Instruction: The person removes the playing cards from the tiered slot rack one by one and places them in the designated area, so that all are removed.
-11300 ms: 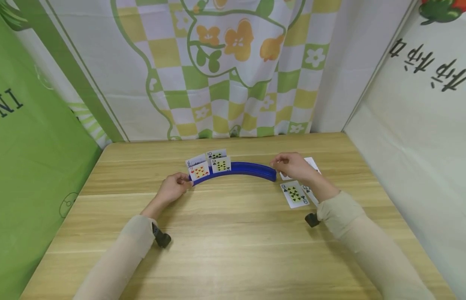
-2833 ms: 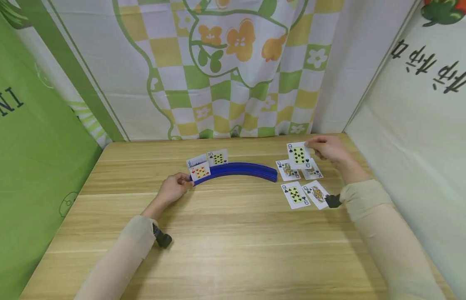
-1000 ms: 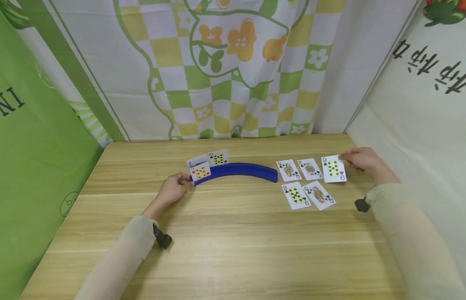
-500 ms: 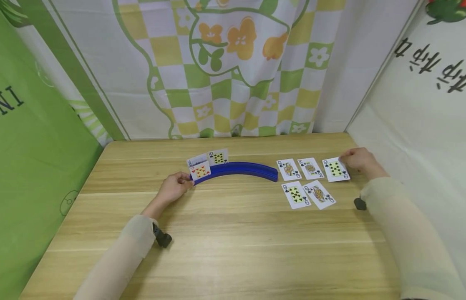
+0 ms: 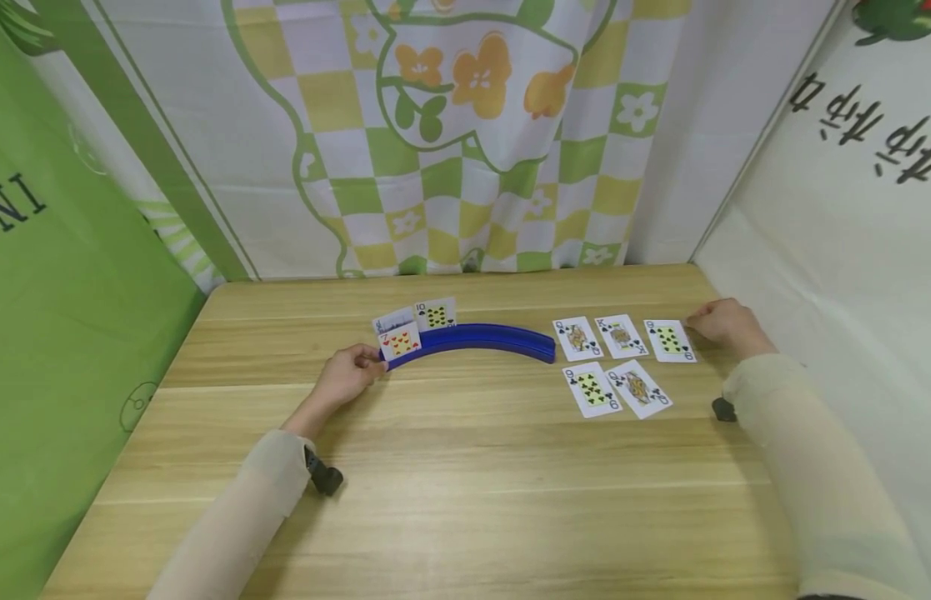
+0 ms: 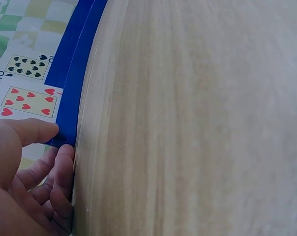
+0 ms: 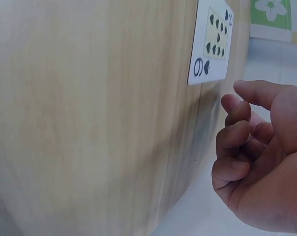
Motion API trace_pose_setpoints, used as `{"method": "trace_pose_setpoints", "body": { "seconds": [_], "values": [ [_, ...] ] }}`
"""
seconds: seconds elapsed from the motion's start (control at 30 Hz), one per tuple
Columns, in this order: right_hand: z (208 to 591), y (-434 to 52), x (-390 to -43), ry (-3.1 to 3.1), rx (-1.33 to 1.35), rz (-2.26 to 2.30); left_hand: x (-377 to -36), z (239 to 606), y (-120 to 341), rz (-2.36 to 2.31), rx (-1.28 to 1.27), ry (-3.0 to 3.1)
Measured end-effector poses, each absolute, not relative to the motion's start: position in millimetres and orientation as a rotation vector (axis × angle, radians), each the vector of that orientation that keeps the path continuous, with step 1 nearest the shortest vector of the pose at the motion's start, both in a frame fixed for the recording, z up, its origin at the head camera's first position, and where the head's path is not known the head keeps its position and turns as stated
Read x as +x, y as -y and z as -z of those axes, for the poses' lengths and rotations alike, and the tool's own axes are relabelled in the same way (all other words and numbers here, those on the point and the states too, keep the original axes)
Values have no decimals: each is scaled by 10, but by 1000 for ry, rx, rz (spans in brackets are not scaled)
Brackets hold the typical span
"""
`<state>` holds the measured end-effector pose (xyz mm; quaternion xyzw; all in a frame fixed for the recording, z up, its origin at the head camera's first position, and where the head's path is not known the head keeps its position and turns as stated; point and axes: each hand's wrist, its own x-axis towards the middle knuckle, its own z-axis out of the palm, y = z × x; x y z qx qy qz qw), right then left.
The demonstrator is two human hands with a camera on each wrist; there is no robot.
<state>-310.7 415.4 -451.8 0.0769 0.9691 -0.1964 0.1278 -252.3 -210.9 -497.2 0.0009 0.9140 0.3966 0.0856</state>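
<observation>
Lying flat now on the wooden table [image 5: 465,500], the nine of spades [image 5: 668,340] sits at the right end of the far row, just right of the king [image 5: 619,336] and the queen [image 5: 576,338]; half a second ago the right hand's fingertips were on its right edge, and they have since come off. The right hand [image 5: 723,323] rests just right of the card, apart from it, fingers loosely curled and holding nothing, as the right wrist view confirms. Two more cards, a nine of clubs [image 5: 591,389] and a second queen [image 5: 638,387], lie in the near row, unmoved. The left hand [image 5: 347,374] has not shifted: thumb and fingers pinch the left end of the blue curved card holder [image 5: 480,338], which stands left of the laid-out cards. Three cards remain upright in it, the seven of hearts [image 5: 400,341], the ten of spades [image 5: 435,315] and one partly hidden behind. Judgement: the placing of this card looks complete, leaving five cards out and three in the holder
</observation>
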Motion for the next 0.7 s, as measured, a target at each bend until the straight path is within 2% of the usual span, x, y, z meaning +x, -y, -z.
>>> {"method": "trace_pose_setpoints", "body": {
  "seconds": [0.3,0.7],
  "values": [
    [4479,-4163,-3039,-2848,219,610,-2519,4976,2112,-1176,12,-2736],
    [4407,-3942,-3021,-2839,166,755,-2516,4967,2102,-1171,9,-2736]
  ]
}}
